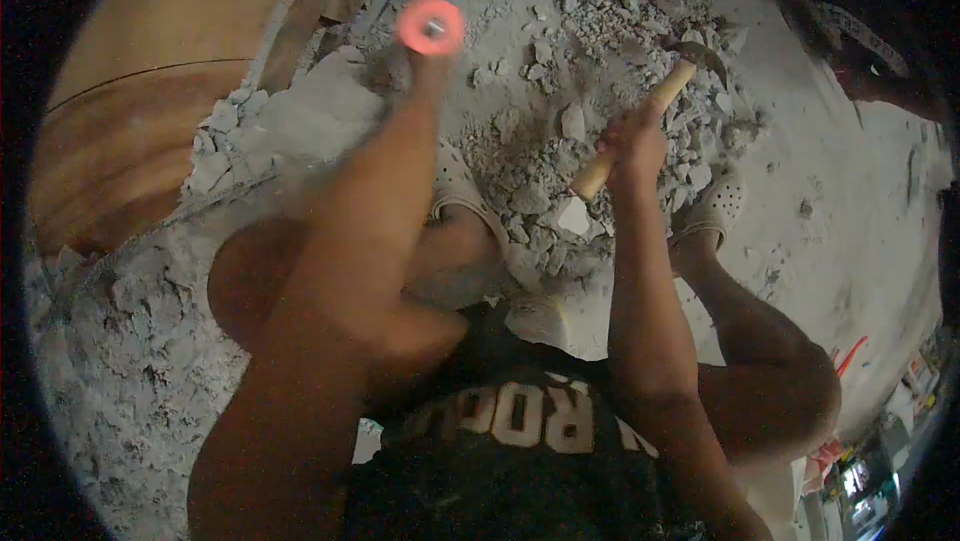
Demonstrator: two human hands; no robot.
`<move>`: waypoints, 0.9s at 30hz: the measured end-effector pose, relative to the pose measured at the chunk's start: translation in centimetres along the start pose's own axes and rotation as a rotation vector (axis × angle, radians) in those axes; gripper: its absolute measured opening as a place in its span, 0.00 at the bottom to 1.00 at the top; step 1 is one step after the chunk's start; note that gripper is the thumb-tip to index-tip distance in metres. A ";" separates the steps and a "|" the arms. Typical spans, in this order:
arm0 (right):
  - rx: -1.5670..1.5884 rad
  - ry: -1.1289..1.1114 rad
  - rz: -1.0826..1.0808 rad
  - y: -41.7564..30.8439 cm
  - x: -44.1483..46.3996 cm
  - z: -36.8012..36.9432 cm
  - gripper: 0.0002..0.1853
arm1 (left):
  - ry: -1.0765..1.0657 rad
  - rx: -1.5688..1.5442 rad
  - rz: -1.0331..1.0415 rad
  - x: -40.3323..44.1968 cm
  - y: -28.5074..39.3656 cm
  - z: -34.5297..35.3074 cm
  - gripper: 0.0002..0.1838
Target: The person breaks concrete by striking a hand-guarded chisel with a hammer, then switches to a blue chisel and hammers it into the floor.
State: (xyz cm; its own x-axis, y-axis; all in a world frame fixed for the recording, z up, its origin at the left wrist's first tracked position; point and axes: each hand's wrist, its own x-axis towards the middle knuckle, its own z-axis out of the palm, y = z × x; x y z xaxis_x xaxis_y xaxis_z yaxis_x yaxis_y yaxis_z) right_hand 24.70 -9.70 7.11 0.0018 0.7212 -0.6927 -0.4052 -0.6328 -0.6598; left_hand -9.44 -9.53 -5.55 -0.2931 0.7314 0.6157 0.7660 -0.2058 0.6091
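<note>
My left hand (428,69) is blurred and mostly hidden beneath a round pink-red guard with a metal end at its centre. Its fingers appear closed around the guarded tool (430,27), above the upper part of the rubble. To the right, my right hand (636,146) is wrapped round a wooden handle (673,86). A dark, curved metal head (704,58) shows at the handle's upper end, over broken grey pieces. The handle's lower end points towards a pale chunk (574,216).
Grey rubble (541,196) lies between my feet in light clogs (722,203). A curved brown wooden surface (125,156) is at the left, beside rough broken masonry (150,341). Mixed items (862,481) sit at lower right, near a thin red object (851,355).
</note>
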 end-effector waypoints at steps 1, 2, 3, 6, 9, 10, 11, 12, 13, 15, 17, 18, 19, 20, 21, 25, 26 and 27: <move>-0.027 0.031 0.010 -0.3 0.4 -0.4 0.25 | -0.152 0.014 -0.010 -3.2 1.9 0.7 0.20; -0.056 0.060 0.020 -0.7 0.7 -0.7 0.25 | -0.339 -0.309 -0.394 -5.3 8.4 1.5 0.22; -0.054 0.046 0.022 -1.1 0.6 -1.0 0.25 | -0.496 -0.357 -0.392 -6.8 12.0 1.6 0.25; -0.036 0.054 -0.079 -2.0 0.9 -1.5 0.24 | -0.741 0.098 -0.147 -5.6 18.0 0.3 0.25; -0.037 0.051 -0.088 -3.0 0.2 -2.4 0.23 | -0.608 -0.067 -0.129 -5.4 15.9 1.1 0.22; 0.012 0.028 -0.071 -2.8 0.7 -3.0 0.23 | -0.562 0.022 0.004 -3.2 15.3 0.7 0.21; 0.012 0.029 -0.071 -2.5 0.9 -3.3 0.23 | -0.511 0.110 0.139 -1.6 14.5 0.4 0.19; -0.009 0.046 -0.065 -2.4 1.1 -3.5 0.23 | -0.510 0.107 0.141 -1.2 13.1 0.3 0.19; -0.032 0.064 -0.059 -2.4 1.1 -3.8 0.22 | -0.444 -0.105 -0.107 -1.3 11.5 0.3 0.19; -0.003 0.056 -0.049 -2.6 0.3 -3.5 0.22 | -0.370 -0.325 -0.343 -2.7 9.2 1.2 0.18; 0.022 0.044 -0.033 -2.7 0.1 -3.4 0.21 | -0.768 0.049 0.109 -4.4 8.8 1.6 0.20; 0.010 0.029 -0.027 -2.6 0.2 -3.4 0.20 | -0.912 0.192 0.102 -5.3 10.8 2.3 0.22; 0.000 0.010 -0.022 -2.5 0.3 -3.4 0.20 | -1.004 0.154 -0.214 -5.1 14.7 2.7 0.22; 0.003 0.005 -0.020 -2.7 0.3 -3.0 0.20 | -1.079 0.117 -0.535 -5.0 17.3 3.0 0.22; -0.110 0.021 -0.027 -2.9 0.2 -2.7 0.18 | -1.080 0.125 -0.538 -4.8 18.8 2.9 0.22; -0.393 0.045 -0.026 -2.6 0.4 -2.8 0.13 | -1.141 0.150 -0.282 -2.2 20.3 2.2 0.21; -0.396 0.049 -0.025 -2.2 0.5 -3.0 0.13 | -1.149 0.206 -0.203 -1.4 18.8 2.6 0.18; -0.364 0.037 -0.053 -1.7 0.6 -2.9 0.12 | -1.154 0.267 -0.123 -0.7 17.4 2.6 0.15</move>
State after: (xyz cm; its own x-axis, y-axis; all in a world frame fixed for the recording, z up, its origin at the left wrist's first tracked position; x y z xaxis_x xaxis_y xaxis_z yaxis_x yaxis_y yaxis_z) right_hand 28.05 -9.03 6.97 0.0501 0.7489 -0.6608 -0.0517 -0.6588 -0.7506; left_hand 5.62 -11.90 3.31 0.2108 0.9179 -0.3363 0.9035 -0.0516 0.4254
